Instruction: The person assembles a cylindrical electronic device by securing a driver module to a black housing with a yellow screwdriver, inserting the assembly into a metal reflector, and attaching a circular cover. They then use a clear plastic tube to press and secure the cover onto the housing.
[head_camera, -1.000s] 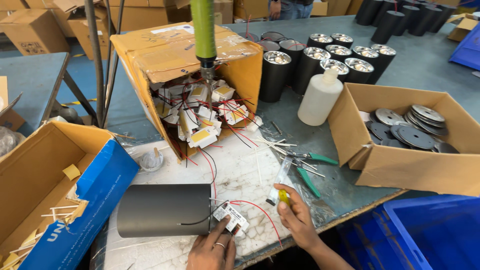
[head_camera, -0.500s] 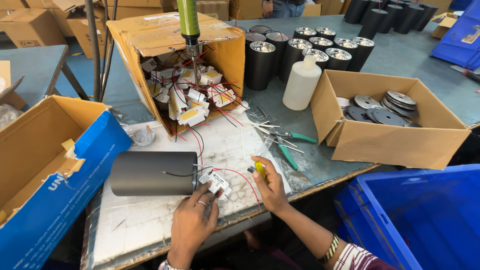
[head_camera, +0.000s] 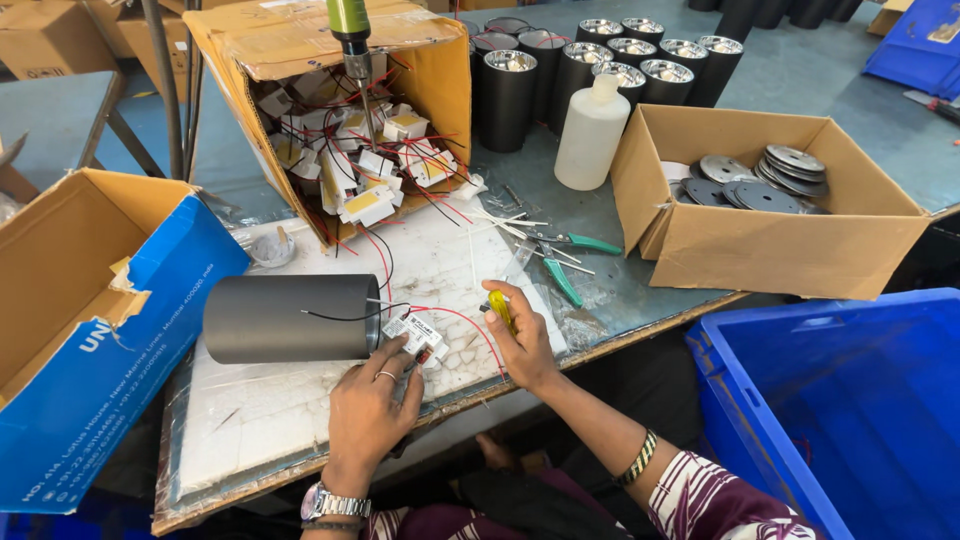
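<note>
Pinching a yellow tool (head_camera: 503, 310), the right hand (head_camera: 522, 345) hovers near the table edge (head_camera: 640, 325). Left hand (head_camera: 372, 400) fingers curl onto the white driver module (head_camera: 413, 335) beside the grey cylinder (head_camera: 290, 318).

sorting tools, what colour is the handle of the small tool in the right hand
Yellow: the small tool in the right hand, seen in the head view.

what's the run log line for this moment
left hand: on white driver module | right hand: holds yellow tool | grey cylinder: lying beside

A small white driver box (head_camera: 415, 335) lies flat on the desk, touching the open end of a dark grey cylinder (head_camera: 290, 318) lying on its side. A small yellow tool (head_camera: 502, 308), perhaps a screwdriver, stands nearly upright just beside them.
</note>
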